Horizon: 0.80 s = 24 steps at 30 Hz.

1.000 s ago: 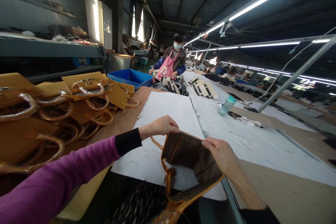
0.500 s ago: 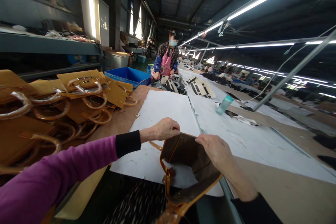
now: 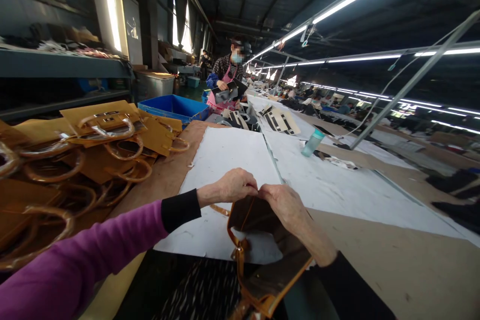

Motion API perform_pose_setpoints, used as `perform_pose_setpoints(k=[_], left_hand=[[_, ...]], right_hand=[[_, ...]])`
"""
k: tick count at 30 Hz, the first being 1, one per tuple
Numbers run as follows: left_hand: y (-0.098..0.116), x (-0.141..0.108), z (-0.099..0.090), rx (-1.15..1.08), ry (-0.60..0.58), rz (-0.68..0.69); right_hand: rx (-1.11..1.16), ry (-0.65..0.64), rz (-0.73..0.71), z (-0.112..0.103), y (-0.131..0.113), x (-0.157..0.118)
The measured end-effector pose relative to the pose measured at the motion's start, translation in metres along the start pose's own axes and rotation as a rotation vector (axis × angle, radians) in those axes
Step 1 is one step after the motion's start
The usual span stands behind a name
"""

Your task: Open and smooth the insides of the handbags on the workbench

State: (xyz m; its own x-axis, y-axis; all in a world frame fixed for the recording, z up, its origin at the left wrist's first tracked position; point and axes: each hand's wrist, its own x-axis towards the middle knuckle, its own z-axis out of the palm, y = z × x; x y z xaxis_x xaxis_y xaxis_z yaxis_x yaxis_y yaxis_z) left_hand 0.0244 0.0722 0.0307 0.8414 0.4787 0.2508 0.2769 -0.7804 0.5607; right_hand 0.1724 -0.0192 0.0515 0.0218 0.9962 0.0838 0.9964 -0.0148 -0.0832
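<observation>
A brown bag [image 3: 288, 245] with orange-tan edges hangs at the front edge of the table, its dark inside facing me. My left hand [image 3: 238, 185] pinches the bag's upper rim. Right beside it, my right hand [image 3: 287, 205] is closed on the same rim, the fingertips of both hands nearly touching. Part of a tan handle shows beyond the bag, on the white sheet [image 3: 232, 152]. The lower end of the bag runs down to the bottom of the view.
Tan bag pieces with wrapped handles [image 3: 112, 130] are heaped on the left. Farther back are a blue bin [image 3: 174, 107] and a person [image 3: 227, 72] holding dark pieces. A teal bottle [image 3: 313, 142] and striped pieces [image 3: 279, 120] lie on the table.
My right hand has moved left along the rim to my left hand. The person at the back has lifted dark pieces. The view has shifted slightly to the right.
</observation>
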Motion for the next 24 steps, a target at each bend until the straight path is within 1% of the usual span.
perform_pose_setpoints(k=[3,6,9,13,17,20,22,24], left_hand=[[-0.001,-0.001,0.003,0.005,0.046,0.001],[-0.005,-0.002,0.010,-0.048,0.110,0.033],[-0.009,-0.005,0.017,-0.132,0.165,0.024],[-0.010,-0.016,0.019,-0.243,0.227,-0.052],[-0.009,-0.026,0.017,-0.288,0.204,-0.158],[-0.008,-0.027,0.018,-0.290,0.221,-0.231],[-0.008,-0.025,0.019,-0.276,0.256,-0.235],[-0.004,-0.023,0.019,-0.244,0.278,-0.217]], right_hand=[[0.005,-0.005,0.063,-0.001,0.025,-0.009],[0.115,-0.031,0.129,0.000,0.053,-0.024],[0.205,-0.027,0.162,0.002,0.065,-0.036],[0.170,0.037,0.182,0.004,0.062,-0.038],[0.157,0.074,0.159,0.007,0.063,-0.036],[0.115,0.093,0.170,0.011,0.061,-0.040],[0.016,0.101,0.222,0.010,0.052,-0.045],[-0.128,0.174,0.229,0.004,0.036,-0.050]])
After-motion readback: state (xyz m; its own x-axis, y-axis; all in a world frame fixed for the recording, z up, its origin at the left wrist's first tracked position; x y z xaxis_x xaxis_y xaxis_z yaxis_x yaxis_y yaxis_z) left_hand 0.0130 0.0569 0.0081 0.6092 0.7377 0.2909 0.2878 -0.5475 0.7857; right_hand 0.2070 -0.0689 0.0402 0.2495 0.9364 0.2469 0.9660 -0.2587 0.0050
